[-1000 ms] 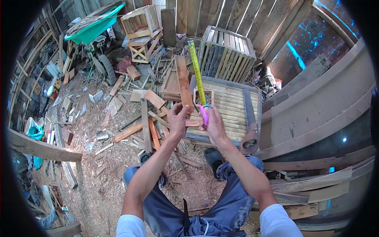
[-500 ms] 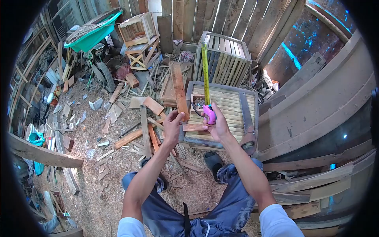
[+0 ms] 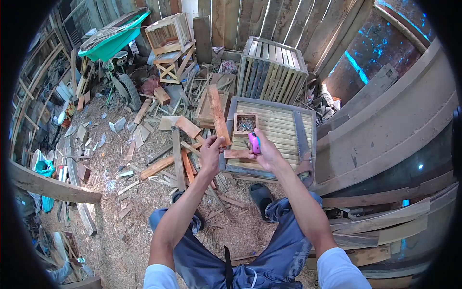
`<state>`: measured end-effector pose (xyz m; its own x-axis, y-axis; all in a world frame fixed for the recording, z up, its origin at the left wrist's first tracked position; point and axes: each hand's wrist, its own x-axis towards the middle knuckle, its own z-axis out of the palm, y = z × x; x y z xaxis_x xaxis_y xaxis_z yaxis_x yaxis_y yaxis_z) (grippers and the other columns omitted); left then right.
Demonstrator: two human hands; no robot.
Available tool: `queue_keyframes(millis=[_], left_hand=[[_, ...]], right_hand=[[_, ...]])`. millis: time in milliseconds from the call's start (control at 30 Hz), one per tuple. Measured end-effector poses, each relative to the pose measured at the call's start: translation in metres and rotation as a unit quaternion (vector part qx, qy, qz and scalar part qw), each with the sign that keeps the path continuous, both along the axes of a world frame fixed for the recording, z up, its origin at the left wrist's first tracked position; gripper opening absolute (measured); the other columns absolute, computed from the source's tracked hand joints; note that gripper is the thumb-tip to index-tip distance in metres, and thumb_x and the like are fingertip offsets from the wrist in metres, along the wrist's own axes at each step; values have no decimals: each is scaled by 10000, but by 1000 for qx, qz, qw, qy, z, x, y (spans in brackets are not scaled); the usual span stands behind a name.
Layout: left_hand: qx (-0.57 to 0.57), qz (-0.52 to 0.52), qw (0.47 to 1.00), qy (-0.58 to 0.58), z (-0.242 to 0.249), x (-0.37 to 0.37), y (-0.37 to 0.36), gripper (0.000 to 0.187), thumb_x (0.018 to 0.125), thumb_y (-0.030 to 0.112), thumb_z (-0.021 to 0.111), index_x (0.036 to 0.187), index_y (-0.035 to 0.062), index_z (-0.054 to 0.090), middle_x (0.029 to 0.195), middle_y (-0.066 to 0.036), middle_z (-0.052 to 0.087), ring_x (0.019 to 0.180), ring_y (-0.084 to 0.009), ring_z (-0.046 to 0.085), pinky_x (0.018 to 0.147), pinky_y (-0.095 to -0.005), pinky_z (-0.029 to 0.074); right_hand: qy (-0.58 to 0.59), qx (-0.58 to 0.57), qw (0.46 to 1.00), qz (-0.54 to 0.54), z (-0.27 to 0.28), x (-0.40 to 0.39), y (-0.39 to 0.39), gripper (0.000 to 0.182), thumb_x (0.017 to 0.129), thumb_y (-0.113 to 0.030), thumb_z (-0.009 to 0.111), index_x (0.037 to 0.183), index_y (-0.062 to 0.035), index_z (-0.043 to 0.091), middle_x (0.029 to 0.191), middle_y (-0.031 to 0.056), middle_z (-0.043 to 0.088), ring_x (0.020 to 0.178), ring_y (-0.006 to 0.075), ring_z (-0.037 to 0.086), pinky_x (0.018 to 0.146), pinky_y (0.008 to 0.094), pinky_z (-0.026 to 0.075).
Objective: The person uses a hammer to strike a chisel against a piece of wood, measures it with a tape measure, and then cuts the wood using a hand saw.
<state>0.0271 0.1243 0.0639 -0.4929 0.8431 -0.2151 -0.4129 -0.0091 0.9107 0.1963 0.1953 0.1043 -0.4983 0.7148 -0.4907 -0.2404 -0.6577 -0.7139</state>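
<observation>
My left hand [image 3: 211, 153] is closed on the lower end of a long reddish wooden board [image 3: 218, 113], which stands up away from me. My right hand [image 3: 264, 151] grips a pink tape measure [image 3: 254, 143], and no yellow blade shows out of it. Beneath my hands, a short wooden piece [image 3: 237, 154] lies at the near left edge of the slatted wooden table [image 3: 279, 166]. A small square wooden box [image 3: 235, 126] with small items inside sits on the slats beyond the tape measure. A handsaw [image 3: 300, 135] rests along the table's right side.
Wood offcuts [image 3: 187, 127] and shavings cover the ground on the left. Slatted crates [image 3: 274, 79] stand behind the table, near a green wheelbarrow [image 3: 118, 41]. Large curved boards [image 3: 385, 130] lean at the right. A beam [image 3: 57, 188] juts in from the left.
The yellow blade that stood out of the tape measure is gone from view. My right hand has turned slightly, and the board's top has tilted a little.
</observation>
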Motion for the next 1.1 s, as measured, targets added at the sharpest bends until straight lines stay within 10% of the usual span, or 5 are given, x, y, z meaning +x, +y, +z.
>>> queue_keyframes(millis=[233, 400, 600, 967, 1100], left_hand=[[-55, -76, 995, 26, -5, 2, 0, 152, 837, 155, 638, 944, 48, 628, 834, 2, 592, 740, -79, 544, 643, -219, 413], [-40, -97, 991, 88, -5, 5, 5, 162, 845, 150, 634, 962, 37, 639, 874, 3, 620, 764, -75, 548, 674, -231, 409], [-24, -117, 987, 111, 3, 13, 7, 185, 845, 164, 647, 968, 26, 648, 835, 12, 621, 738, -68, 535, 662, -237, 399], [-22, -142, 987, 66, -3, 8, -6, 181, 846, 170, 650, 980, 48, 646, 856, 22, 614, 750, -60, 526, 660, -227, 397], [-35, -169, 983, 68, -18, -1, -18, 227, 855, 177, 639, 1049, 60, 648, 919, 23, 627, 797, -62, 549, 682, -235, 423]], right_hand=[[-138, 109, 984, -9, -38, 27, 54, 265, 834, -278, 658, 966, -85, 532, 834, 34, 546, 657, 142, 496, 558, 321, 413], [-450, 367, 811, -74, -69, 50, 73, 439, 766, -146, 706, 1120, 22, 508, 978, 151, 622, 851, 236, 629, 716, 343, 518], [-423, 432, 797, -4, -86, 49, 84, 652, 754, -64, 711, 1308, 10, 374, 1219, 198, 549, 1071, 265, 596, 906, 346, 492], [-729, 276, 626, -24, -29, 135, 58, 578, 790, -265, 653, 1249, -8, 414, 1277, 243, 411, 1184, 407, 455, 966, 432, 424], [-759, 122, 639, 16, -43, 182, 30, 797, 788, -392, 684, 1357, 9, 298, 1370, 295, 319, 1218, 424, 440, 935, 523, 432]])
